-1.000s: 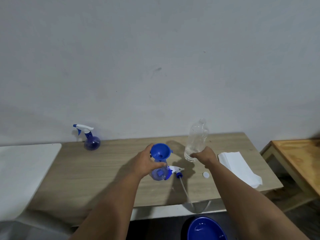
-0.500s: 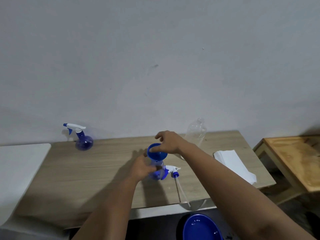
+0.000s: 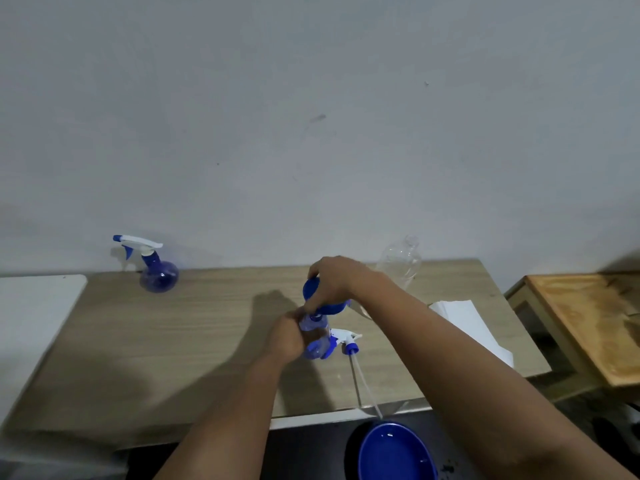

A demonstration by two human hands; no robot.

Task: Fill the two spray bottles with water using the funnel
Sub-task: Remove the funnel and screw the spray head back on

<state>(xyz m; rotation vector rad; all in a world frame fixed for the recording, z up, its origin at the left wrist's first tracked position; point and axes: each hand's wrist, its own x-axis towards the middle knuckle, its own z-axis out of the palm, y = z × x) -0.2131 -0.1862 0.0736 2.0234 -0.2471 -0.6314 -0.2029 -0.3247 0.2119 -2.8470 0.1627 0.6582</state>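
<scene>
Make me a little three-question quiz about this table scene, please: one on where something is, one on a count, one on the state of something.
1. Where does the assembled spray bottle stand?
A. Back left of the table, near the wall
B. On the side table
C. In the basin

2. How many trigger spray heads are in view?
A. One
B. Two
C. Four

3. How is the clear plastic bottle?
A. Lying flat
B. Held in a hand
C. Upright, uncapped, with no hand on it

Answers:
1 A, it stands by the wall at far left.
2 B, one is on that bottle, and a loose spray head lies on the table.
3 C, the right hand grasps the funnel and the left hand grasps the open spray bottle.
</scene>
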